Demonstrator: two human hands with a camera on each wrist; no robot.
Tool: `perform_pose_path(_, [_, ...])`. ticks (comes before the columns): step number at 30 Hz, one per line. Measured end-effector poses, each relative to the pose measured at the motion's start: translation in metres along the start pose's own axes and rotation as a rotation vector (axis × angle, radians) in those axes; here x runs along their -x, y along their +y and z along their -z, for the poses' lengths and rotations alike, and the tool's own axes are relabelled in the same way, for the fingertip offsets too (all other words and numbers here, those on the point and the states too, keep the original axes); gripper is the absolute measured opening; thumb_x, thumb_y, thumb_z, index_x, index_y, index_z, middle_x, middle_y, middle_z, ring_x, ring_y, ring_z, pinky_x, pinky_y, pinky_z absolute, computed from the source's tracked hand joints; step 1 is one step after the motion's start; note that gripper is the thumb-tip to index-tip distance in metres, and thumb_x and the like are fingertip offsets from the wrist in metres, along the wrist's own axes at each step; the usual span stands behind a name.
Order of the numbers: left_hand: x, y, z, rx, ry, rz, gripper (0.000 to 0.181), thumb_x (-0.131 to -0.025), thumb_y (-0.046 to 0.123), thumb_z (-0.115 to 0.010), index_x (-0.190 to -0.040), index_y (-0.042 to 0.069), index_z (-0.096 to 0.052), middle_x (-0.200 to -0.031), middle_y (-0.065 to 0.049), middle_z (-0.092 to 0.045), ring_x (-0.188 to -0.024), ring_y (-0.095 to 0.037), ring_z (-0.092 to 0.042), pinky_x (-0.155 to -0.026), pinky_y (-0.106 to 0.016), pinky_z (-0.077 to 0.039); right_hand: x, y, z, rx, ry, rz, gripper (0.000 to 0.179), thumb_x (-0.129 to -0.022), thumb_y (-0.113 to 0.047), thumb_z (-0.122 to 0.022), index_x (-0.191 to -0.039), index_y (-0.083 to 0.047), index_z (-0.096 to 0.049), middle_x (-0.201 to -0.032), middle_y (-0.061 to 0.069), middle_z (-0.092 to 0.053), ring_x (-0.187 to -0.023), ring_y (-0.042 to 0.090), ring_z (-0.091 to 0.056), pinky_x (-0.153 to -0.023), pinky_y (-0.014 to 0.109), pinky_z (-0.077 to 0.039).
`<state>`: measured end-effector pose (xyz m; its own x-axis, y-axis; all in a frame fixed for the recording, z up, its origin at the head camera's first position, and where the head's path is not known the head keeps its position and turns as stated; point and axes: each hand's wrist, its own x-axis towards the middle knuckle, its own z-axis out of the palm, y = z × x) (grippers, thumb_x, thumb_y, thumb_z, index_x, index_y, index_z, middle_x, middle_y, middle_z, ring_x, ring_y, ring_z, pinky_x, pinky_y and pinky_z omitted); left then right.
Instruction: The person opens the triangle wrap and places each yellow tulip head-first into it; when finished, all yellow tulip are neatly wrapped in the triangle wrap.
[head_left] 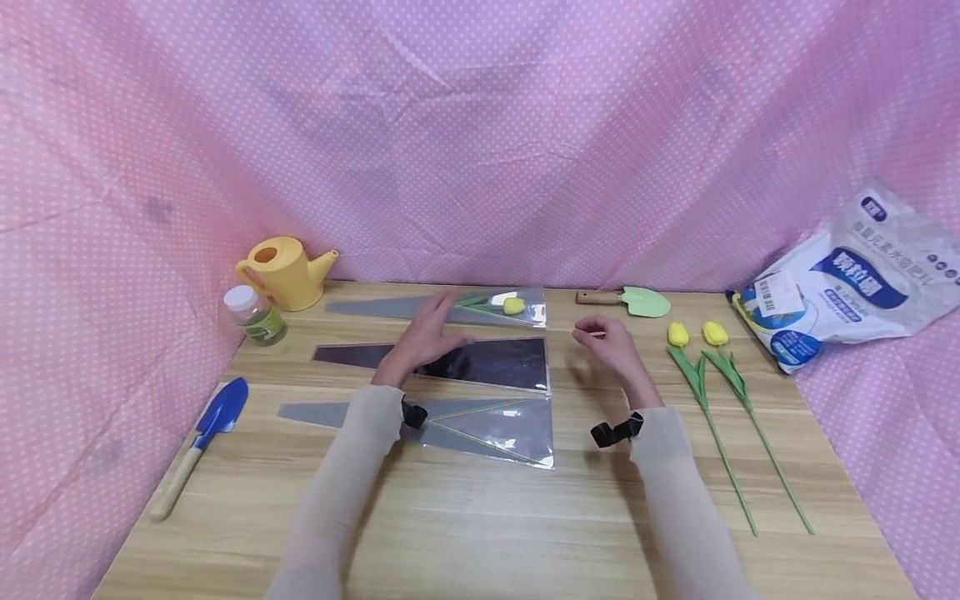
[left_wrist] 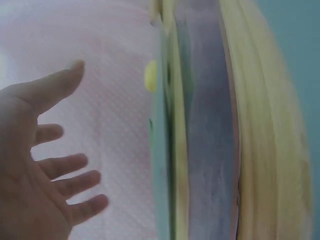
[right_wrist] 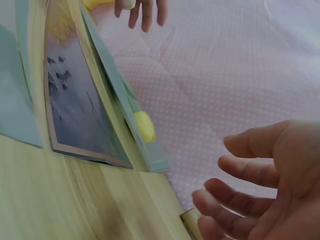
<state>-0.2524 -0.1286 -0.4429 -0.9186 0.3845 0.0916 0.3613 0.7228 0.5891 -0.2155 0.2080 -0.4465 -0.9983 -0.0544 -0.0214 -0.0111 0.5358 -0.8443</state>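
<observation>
Above the middle of the table is my left hand (head_left: 422, 337), its fingers spread and nothing in them. It overlaps the far clear flower sleeve (head_left: 375, 306) and the dark-centred sleeve (head_left: 513, 365) in the head view. A yellow tulip (head_left: 513, 306) lies on the far sleeve, its bloom toward the wide right end; my left hand hides part of the stem side. My right hand (head_left: 611, 346), fingers loosely bent and holding nothing, hovers right of the sleeves. Closest to me lies a third sleeve (head_left: 495, 429) with gold lines. In the right wrist view the tulip bloom (right_wrist: 144, 126) shows beyond my fingertips.
Two yellow tulips (head_left: 697, 387) lie at the right, near a white fertilizer bag (head_left: 847, 292). A green trowel (head_left: 643, 302) lies along the back edge. On the left are a yellow watering can (head_left: 285, 275), a lidded jar (head_left: 258, 318) and a blue trowel (head_left: 221, 410).
</observation>
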Motion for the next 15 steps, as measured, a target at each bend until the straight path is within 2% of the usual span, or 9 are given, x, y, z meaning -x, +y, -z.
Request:
perform_pose_path(5, [0.018, 0.011, -0.004, -0.025, -0.077, -0.001, 0.089, -0.089, 0.045, -0.072, -0.158, 0.016, -0.025, -0.163, -0.016, -0.028, -0.150, -0.039, -0.030, -0.119, -0.058, -0.032, 0.019, 0.001, -0.001, 0.014, -0.038, -0.020, 0.038, -0.099, -0.019, -0.059, -0.128, 0.006, -0.060, -0.128, 0.028, -0.063, -0.118, 0.041, -0.062, -0.102, 0.048, -0.049])
perform_pose_path(8, [0.029, 0.015, -0.007, -0.025, -0.103, -0.003, 0.090, -0.089, 0.047, -0.072, -0.159, 0.016, -0.025, -0.165, -0.016, -0.025, -0.152, -0.039, -0.027, -0.119, -0.059, -0.031, 0.028, 0.004, -0.003, 0.023, -0.071, -0.040, 0.042, -0.099, -0.022, -0.059, -0.131, 0.006, -0.058, -0.132, 0.027, -0.061, -0.120, 0.041, -0.061, -0.101, 0.048, -0.050])
perform_pose_path(12, [0.041, 0.019, -0.013, -0.029, -0.159, 0.008, 0.091, -0.088, 0.048, -0.072, -0.159, 0.017, -0.025, -0.167, -0.016, -0.020, -0.154, -0.038, -0.022, -0.121, -0.059, -0.028, 0.037, 0.010, -0.008, 0.032, -0.116, -0.053, 0.048, -0.098, -0.023, -0.061, -0.135, 0.006, -0.053, -0.138, 0.029, -0.056, -0.126, 0.045, -0.056, -0.105, 0.054, -0.047])
perform_pose_path(15, [0.047, 0.023, -0.017, -0.041, -0.236, 0.038, 0.091, -0.089, 0.048, -0.072, -0.160, 0.017, -0.025, -0.168, -0.015, -0.016, -0.155, -0.038, -0.019, -0.121, -0.060, -0.025, 0.041, 0.014, -0.013, 0.073, -0.163, -0.043, 0.052, -0.098, -0.024, -0.062, -0.138, 0.007, -0.049, -0.142, 0.032, -0.051, -0.132, 0.049, -0.050, -0.111, 0.059, -0.041])
